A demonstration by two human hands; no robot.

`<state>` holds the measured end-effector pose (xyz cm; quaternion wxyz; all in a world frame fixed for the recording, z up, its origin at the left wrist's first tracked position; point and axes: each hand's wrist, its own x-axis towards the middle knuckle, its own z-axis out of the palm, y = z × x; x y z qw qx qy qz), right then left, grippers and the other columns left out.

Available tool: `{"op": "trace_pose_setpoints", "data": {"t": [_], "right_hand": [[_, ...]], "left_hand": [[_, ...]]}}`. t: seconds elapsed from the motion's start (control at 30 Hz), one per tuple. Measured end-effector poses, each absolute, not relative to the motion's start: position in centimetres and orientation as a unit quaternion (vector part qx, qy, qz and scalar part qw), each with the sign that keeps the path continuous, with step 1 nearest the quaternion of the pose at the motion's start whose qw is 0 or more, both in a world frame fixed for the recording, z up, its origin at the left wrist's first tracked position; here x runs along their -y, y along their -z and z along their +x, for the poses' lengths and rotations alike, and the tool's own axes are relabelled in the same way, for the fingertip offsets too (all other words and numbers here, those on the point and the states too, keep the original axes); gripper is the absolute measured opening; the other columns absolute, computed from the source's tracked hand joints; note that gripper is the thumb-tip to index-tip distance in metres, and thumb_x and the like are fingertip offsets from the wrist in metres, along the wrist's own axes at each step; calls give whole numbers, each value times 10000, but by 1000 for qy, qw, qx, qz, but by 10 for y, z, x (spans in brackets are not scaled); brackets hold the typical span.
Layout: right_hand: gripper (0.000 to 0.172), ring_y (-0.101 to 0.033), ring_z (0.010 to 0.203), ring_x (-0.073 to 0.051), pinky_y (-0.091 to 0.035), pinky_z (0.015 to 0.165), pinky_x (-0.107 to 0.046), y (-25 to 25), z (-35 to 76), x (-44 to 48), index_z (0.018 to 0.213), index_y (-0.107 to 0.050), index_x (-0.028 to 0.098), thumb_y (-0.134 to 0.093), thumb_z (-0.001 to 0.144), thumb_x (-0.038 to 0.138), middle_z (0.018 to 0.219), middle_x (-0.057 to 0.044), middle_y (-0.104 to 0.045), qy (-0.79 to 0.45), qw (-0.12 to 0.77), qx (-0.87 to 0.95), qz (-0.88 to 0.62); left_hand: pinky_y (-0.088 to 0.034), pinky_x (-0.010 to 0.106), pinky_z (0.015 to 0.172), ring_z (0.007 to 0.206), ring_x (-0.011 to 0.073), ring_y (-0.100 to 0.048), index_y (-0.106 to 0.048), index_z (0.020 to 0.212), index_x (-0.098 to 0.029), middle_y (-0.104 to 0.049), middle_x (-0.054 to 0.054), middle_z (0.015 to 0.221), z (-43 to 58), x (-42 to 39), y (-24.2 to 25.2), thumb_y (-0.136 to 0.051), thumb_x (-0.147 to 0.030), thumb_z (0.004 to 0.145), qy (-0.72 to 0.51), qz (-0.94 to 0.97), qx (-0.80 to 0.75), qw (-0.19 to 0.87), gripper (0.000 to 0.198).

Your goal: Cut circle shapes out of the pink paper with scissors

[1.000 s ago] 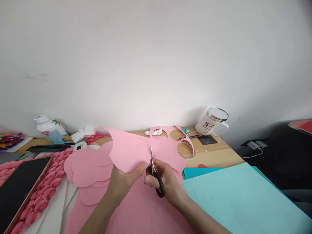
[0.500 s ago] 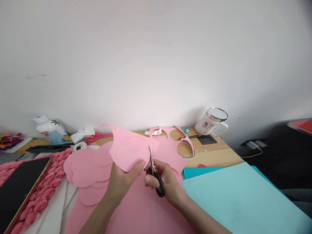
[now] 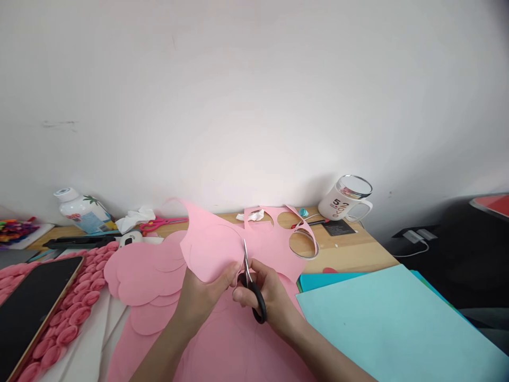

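Observation:
A sheet of pink paper (image 3: 217,246) with a faint round outline on it is pinched in my left hand (image 3: 204,297), thumb on top. My right hand (image 3: 270,297) grips black-handled scissors (image 3: 254,297), their blades pointing up and away at the right edge of that sheet. Below and to the left lie several cut pink paper circles (image 3: 145,276), overlapping one another. Behind the blades rests a pink paper offcut (image 3: 274,241) with round holes in it.
Light blue paper (image 3: 393,323) covers the right of the desk. A white mug (image 3: 342,201) stands near the wall. To the left are a phone (image 3: 35,313), a white bottle (image 3: 83,212), pink scissors (image 3: 163,224) and a crumpled tissue (image 3: 135,218).
The scissors have shifted slightly left and their blades look more closed. The pink sheet has turned a little in my left hand, its upper left part moving right.

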<state>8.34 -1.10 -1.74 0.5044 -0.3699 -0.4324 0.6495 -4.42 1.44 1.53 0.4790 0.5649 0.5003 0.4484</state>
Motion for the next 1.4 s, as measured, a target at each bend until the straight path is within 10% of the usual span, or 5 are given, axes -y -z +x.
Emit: {"op": "trace_pose_setpoints", "data": {"t": [1.4], "right_hand": [[388,-472,471,-100,-356,465,-215,16,85,10,780,-495,179,-754,586,394,511,67,-476,-633,474,436,-430]], "left_hand": [[-427,213,450,445,98,-475,-498,491,-173,-489,-38,454,-52,-19,-12,-582,-289,730,-436,596,-488,466,279]]}}
